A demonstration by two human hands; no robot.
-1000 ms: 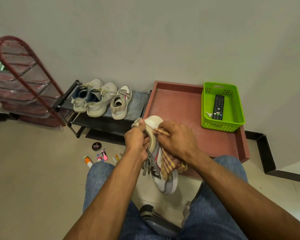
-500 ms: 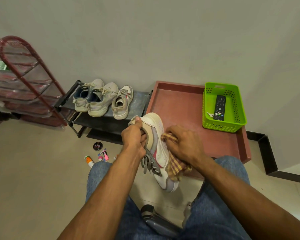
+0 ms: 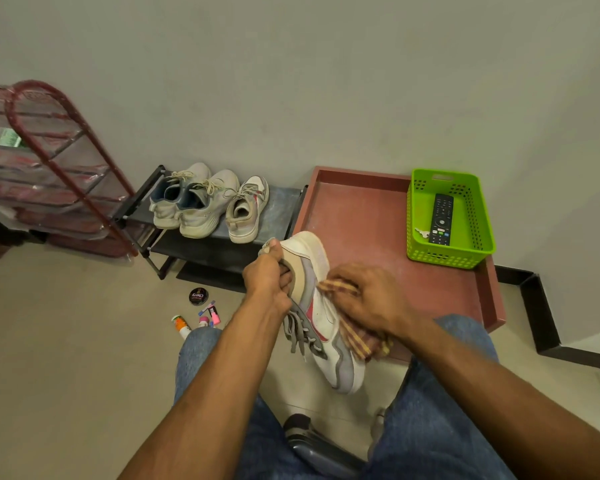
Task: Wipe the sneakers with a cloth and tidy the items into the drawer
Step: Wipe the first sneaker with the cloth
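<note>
1. Left hand (image 3: 269, 284) clamped on the collar of the sneaker (image 3: 321, 313), fingers tucked inside; shoe held in the air over the knees, toe pointing down
2. Right hand (image 3: 368, 301) curled round the checked cloth (image 3: 362, 341), pressing it on the shoe's side just right of the left hand
3. Risk: hard wipe twists the shoe out of the one-point collar grip, drops to the floor
4. Risk: loose laces (image 3: 300, 336) below the left hand snag the cloth
5. Risk: bottles (image 3: 201, 318) and tin (image 3: 198, 296) on the floor left of the left arm, easy to kick
</note>
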